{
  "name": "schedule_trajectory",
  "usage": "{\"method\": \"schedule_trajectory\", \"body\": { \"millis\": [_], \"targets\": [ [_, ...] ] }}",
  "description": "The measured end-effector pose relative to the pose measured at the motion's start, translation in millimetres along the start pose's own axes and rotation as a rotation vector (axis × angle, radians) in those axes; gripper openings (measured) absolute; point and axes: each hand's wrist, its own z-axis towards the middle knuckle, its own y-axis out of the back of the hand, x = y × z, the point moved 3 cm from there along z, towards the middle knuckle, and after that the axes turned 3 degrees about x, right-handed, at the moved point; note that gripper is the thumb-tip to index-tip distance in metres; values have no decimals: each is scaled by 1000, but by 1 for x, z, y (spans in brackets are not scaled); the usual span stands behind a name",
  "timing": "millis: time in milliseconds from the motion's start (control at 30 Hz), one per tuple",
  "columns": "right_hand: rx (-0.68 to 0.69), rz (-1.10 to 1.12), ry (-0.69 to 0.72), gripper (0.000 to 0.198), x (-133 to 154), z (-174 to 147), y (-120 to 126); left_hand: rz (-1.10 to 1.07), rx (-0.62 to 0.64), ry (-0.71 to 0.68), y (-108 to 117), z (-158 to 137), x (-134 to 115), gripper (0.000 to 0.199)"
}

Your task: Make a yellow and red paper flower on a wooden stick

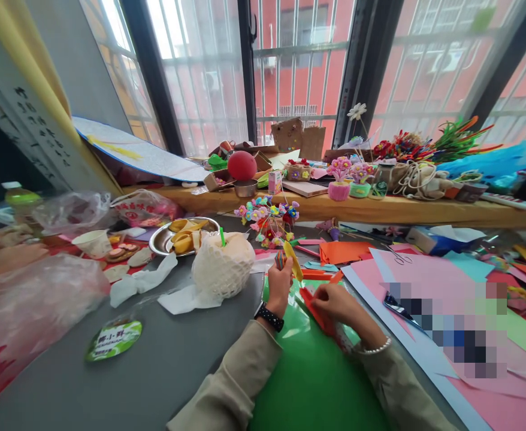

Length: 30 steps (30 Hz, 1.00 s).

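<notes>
My left hand (281, 287), with a dark dotted watch band at its wrist, is closed on a narrow yellow piece (293, 261), which looks like paper. A striped, many-coloured end (280, 258) pokes out above the same fist; its kind is unclear. Close on the right, my right hand (337, 305) pinches a red-orange strip (311, 304) that looks like folded paper. Its fingertips are partly hidden. Beneath both hands lies a glossy green sheet (321, 383), with more orange pieces along its far edge.
A netted coconut (222, 266) with a green straw stands left of my hands. Behind it are a metal bowl (153, 240) of banana peels and a bunch of small craft flowers (267, 218). Coloured paper (362, 275), scissors (398, 256) and a partly blurred phone-like object (402, 311) lie right.
</notes>
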Motion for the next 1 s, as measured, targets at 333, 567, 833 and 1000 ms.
{"method": "schedule_trajectory", "body": {
  "millis": [333,567,833,1000],
  "targets": [
    [-363,683,197,30,0,-5,29,246,303,-35,-14,-8,6,22],
    [-543,515,167,30,2,-5,23,226,478,-51,-21,-17,1,31],
    [-547,580,121,32,-3,-3,21,342,492,-121,-21,-18,-1,30],
    [-442,839,92,33,-6,2,16,411,443,-232,-22,-18,-2,26]
  ]
}}
